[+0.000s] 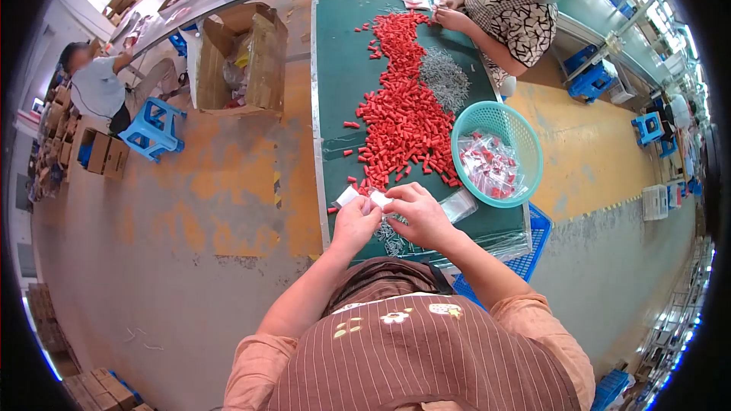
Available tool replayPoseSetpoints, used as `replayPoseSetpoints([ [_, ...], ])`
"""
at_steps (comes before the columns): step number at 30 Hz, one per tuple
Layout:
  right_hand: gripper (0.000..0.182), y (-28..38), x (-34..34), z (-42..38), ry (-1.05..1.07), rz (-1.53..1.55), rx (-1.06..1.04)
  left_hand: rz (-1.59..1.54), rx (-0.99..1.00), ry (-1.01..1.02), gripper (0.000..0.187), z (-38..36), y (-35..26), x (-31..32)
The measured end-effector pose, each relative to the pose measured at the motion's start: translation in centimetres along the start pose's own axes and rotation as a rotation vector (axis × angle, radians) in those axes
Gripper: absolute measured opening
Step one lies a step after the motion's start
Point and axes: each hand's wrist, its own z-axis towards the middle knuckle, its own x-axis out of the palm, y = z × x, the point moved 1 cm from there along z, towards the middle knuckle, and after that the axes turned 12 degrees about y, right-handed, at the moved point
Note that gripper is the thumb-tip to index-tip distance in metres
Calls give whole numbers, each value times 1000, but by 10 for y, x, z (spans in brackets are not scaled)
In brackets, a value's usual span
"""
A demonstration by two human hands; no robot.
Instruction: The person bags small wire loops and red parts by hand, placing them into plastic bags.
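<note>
At the near end of the green table, my left hand (355, 227) is closed, thumb and fingers pinching a small clear plastic bag with a white part (347, 197). My right hand (417, 215) has its fingers bent in on the same bag from the other side. What is inside the bag is hidden by my fingers. Just beyond lies a long heap of small red plastic plugs (403, 125). Small grey metal pieces that look like screws (390, 240) lie under and beside my hands. To the right of my right hand are flat clear bags (459, 205).
A turquoise basket (535, 151) holds filled bags (491, 164). A grey screw pile (445, 80) borders the red heap. Across the table (339, 68) a co-worker (510, 15) handles small items. A cardboard box (266, 61) stands left; a blue crate (539, 236) sits below the table's right edge.
</note>
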Motion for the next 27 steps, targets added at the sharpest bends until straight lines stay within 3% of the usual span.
replayPoseSetpoints([
  [2, 17, 1, 5, -6, 0, -97, -26, -62, 59, 50, 19, 4, 13, 6],
  [5, 15, -3, 7, -15, 29, 117, 44, -129, 167, 131, 20, -4, 7, 7],
  [9, 15, -24, 24, -30, -41, 687, 227, -185, 312, 238, 17, -10, 16, 16],
  [13, 10, -15, 17, -40, -41, 1128, 233, -53, 260, 238, 11, -18, 11, 21],
  [21, 11, -9, -1, -53, -152, 1012, 294, -309, 350, 192, 7, -34, -1, 31],
  [27, 10, 14, -13, -50, -247, 1086, 312, -499, 272, 188, 7, -40, -14, 29],
])
